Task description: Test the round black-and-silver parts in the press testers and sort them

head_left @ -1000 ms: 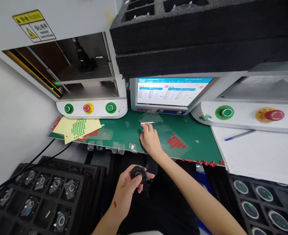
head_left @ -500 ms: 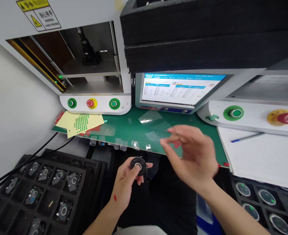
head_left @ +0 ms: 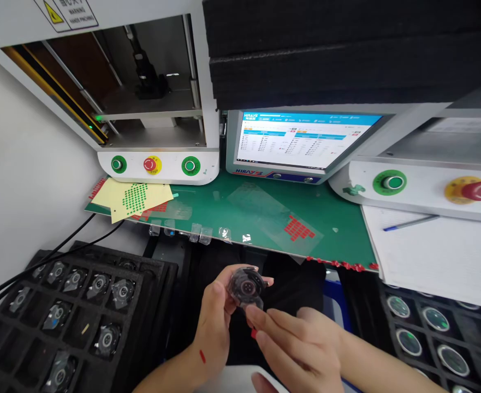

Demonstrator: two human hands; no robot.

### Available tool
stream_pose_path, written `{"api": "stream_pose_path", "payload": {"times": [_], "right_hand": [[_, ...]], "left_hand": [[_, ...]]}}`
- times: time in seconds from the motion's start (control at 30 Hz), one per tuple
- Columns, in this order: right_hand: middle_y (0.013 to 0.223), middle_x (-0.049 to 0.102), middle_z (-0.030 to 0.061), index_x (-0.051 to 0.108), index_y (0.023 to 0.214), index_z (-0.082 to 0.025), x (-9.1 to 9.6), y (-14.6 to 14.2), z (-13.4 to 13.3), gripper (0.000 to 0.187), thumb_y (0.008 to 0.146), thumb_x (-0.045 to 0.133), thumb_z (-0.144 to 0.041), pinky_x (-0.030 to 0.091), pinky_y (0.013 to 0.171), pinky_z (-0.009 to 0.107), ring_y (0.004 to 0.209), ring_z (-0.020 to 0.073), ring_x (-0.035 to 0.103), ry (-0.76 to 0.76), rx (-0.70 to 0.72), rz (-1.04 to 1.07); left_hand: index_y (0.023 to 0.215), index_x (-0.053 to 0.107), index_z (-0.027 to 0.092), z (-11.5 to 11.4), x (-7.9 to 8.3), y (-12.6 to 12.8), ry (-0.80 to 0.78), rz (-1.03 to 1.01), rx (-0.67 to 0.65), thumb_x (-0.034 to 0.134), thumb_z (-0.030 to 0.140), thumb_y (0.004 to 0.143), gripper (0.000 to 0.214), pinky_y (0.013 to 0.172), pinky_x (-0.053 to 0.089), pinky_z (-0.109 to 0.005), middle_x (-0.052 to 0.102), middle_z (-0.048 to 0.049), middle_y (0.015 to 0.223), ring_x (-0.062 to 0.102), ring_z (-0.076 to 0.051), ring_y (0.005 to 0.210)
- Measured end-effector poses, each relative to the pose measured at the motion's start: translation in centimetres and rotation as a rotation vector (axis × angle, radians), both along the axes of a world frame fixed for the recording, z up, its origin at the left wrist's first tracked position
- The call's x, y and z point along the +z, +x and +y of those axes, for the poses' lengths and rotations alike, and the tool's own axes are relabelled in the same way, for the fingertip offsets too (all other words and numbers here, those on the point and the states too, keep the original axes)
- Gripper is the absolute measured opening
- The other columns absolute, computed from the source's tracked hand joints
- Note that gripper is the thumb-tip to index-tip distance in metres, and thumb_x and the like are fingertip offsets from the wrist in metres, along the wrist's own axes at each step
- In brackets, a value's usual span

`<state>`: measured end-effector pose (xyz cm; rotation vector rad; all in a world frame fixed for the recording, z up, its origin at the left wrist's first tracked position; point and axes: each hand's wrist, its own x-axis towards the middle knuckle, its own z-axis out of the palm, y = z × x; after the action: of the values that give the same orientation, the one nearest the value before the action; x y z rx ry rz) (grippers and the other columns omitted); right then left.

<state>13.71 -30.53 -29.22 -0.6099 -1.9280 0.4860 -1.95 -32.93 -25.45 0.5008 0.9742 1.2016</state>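
My left hand point(head_left: 218, 311) is closed around a round black watch body point(head_left: 247, 287), held low in front of the green mat's edge. Four-dot back and glossy clear film on the watch face upward. Close below it, my right hand point(head_left: 297, 341) has its fingertips pinched together at the lower rim. A small red sticker point(head_left: 254, 332) shows between its thumb and fingers. Whether those fingertips also grip the film is hard to make out. On the mat point(head_left: 207, 210) lies a clear sheet with red stickers point(head_left: 300, 228).
At left, a black foam tray point(head_left: 137, 322) holds several film-covered watch bodies. Another tray point(head_left: 422, 341) with round watches sits at right. Behind are a press point(head_left: 158, 164), a monitor point(head_left: 301, 142), yellow sticker sheets point(head_left: 142, 199), and a pen point(head_left: 411, 222) on paper. Red stickers point(head_left: 346, 266) line the mat's edge.
My right hand has come down from above the mat to the watch body. The watch body now shows its filmed back, with my left thumb off its middle. The view has shifted slightly.
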Motion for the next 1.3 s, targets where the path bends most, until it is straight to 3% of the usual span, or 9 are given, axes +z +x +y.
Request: {"api": "stream_pose_path", "payload": {"times": [0.1, 0.23, 0.43, 0.57, 0.7, 0.8, 0.93, 1.1, 1.3], "right_hand": [[0.087, 0.071, -0.0017, 0.068, 0.086, -0.032, 0.7, -0.6, -0.6, 0.010, 0.077, 0.073, -0.030, 0.062, 0.057, 0.032, 0.085, 0.0216, 0.074, 0.224, 0.071, -0.089], [0.089, 0.073, 0.0003, 0.068, 0.083, -0.028, 1.2, -1.2, -1.7, 0.005, 0.082, 0.066, -0.024, 0.063, 0.059, 0.034, 0.089, 0.0219, 0.073, 0.148, -0.057, -0.136], [0.084, 0.072, -0.0022, 0.068, 0.084, -0.029, 2.5, -0.4, 0.6, 0.020, 0.080, 0.062, -0.010, 0.064, 0.077, 0.029, 0.094, 0.0173, 0.072, 0.485, 0.080, -0.243], [0.096, 0.069, 0.0007, 0.065, 0.094, -0.027, 2.0, -0.3, 0.4, 0.025, 0.079, 0.070, -0.008, 0.064, 0.078, 0.033, 0.085, 0.0169, 0.072, 0.199, -0.099, 0.006], [0.117, 0.062, 0.0076, 0.050, 0.128, -0.027, 1.0, -2.0, -1.2, 0.059, 0.078, 0.076, -0.008, 0.061, 0.092, 0.037, 0.103, 0.0205, 0.070, -0.313, -0.295, 0.443], [0.119, 0.060, 0.0041, 0.048, 0.123, -0.030, 0.8, -3.2, -2.2, 0.050, 0.084, 0.075, -0.014, 0.058, 0.096, 0.032, 0.103, 0.0177, 0.071, -0.649, -0.293, 0.682], [0.111, 0.060, -0.0007, 0.051, 0.116, -0.033, 1.3, -2.9, -3.4, 0.041, 0.086, 0.076, -0.021, 0.059, 0.080, 0.020, 0.090, 0.0106, 0.072, -0.779, -0.306, 0.937], [0.101, 0.059, -0.0001, 0.045, 0.111, -0.030, 0.6, 2.2, -4.6, 0.034, 0.088, 0.069, -0.035, 0.058, 0.065, 0.024, 0.071, 0.0097, 0.066, -0.673, -0.726, 0.744], [0.100, 0.060, 0.0025, 0.051, 0.101, -0.020, -6.3, 17.6, -5.5, 0.032, 0.083, 0.073, -0.035, 0.055, 0.079, 0.034, 0.079, 0.0147, 0.064, -0.533, -1.378, 0.397]], "left_hand": [[0.111, 0.072, 0.018, -0.1, 0.1, -0.3, 0.039, 0.100, -0.029, 0.052, 0.070, 0.089, 0.060, 0.073, 0.053, -0.028, 0.078, -0.0101, 0.099, 0.071, -0.023, 0.085], [0.107, 0.073, 0.017, 0.1, 0.1, -0.1, 0.085, 0.183, 0.001, 0.055, 0.059, 0.094, 0.048, 0.085, 0.053, -0.029, 0.078, -0.0097, 0.099, 0.072, -0.024, 0.094], [0.103, 0.073, 0.017, 0.2, -0.1, 0.2, 0.047, 0.184, 0.059, 0.061, 0.053, 0.093, 0.038, 0.055, 0.049, -0.021, 0.078, -0.0082, 0.092, 0.063, -0.012, 0.059], [0.099, 0.074, 0.017, 0.3, -0.1, 0.3, 0.050, 0.226, 0.092, 0.064, 0.056, 0.090, 0.040, 0.054, 0.048, -0.017, 0.079, -0.0064, 0.088, 0.058, -0.008, 0.054], [0.106, 0.074, 0.020, 0.0, -0.5, 0.9, 0.120, 0.316, 0.112, 0.057, 0.052, 0.095, 0.038, 0.088, 0.053, -0.022, 0.077, -0.0066, 0.106, 0.070, -0.017, 0.095], [0.115, 0.073, 0.023, -0.5, -1.0, 1.7, 0.186, 0.382, 0.105, 0.052, 0.049, 0.099, 0.037, 0.102, 0.047, -0.023, 0.071, -0.0054, 0.126, 0.064, -0.019, 0.118], [0.122, 0.071, 0.027, -0.8, -1.6, 3.5, 0.241, 0.419, -0.040, 0.050, 0.045, 0.101, 0.034, 0.103, 0.047, -0.020, 0.067, -0.0031, 0.134, 0.062, -0.018, 0.124], [0.134, 0.061, 0.033, -0.2, -2.2, 6.2, 0.349, 0.509, -0.264, 0.057, 0.043, 0.098, 0.038, 0.109, 0.046, -0.023, 0.056, -0.0006, 0.147, 0.052, -0.020, 0.136], [0.115, 0.070, 0.025, 0.8, -4.5, 6.0, 0.226, 0.680, -0.394, 0.062, 0.048, 0.093, 0.033, 0.102, 0.051, -0.024, 0.069, -0.0039, 0.130, 0.063, -0.020, 0.122]]}}
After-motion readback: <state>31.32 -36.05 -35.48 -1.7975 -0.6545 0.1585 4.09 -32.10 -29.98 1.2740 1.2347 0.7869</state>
